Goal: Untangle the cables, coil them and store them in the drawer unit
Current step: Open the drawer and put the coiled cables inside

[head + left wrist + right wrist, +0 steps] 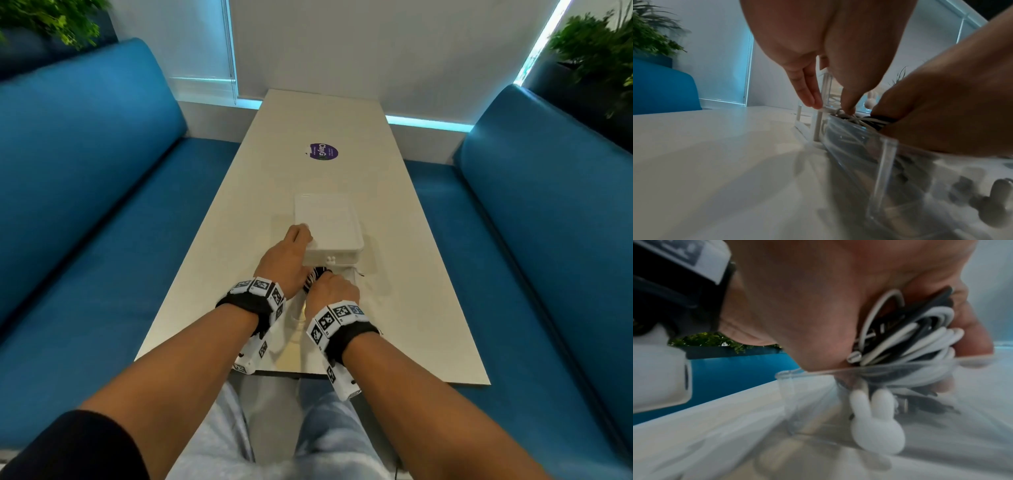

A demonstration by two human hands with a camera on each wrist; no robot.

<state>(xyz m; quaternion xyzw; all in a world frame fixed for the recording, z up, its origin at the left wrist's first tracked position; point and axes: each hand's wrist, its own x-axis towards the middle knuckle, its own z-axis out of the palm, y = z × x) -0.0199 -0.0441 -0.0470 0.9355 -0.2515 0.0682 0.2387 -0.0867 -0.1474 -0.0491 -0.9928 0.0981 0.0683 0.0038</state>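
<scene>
A white drawer unit (329, 222) stands mid-table. Its lowest clear drawer (859, 141) is pulled out toward me; a white rabbit-shaped knob (877, 423) sits on its front wall. My right hand (330, 282) grips a coiled bundle of black and white cables (916, 337) and holds it at the drawer's rim, partly inside. My left hand (301, 241) rests on the unit's front left corner. Its straight fingers (807, 91) lie along the frame and the thumb touches the front edge beside the cables (865, 121).
The long white table (394, 308) carries a round purple sticker (323, 151) beyond the unit. Blue sofas (85, 205) run along both sides. Plants (596, 51) stand in the far corners. A white wall lies behind the table's far end.
</scene>
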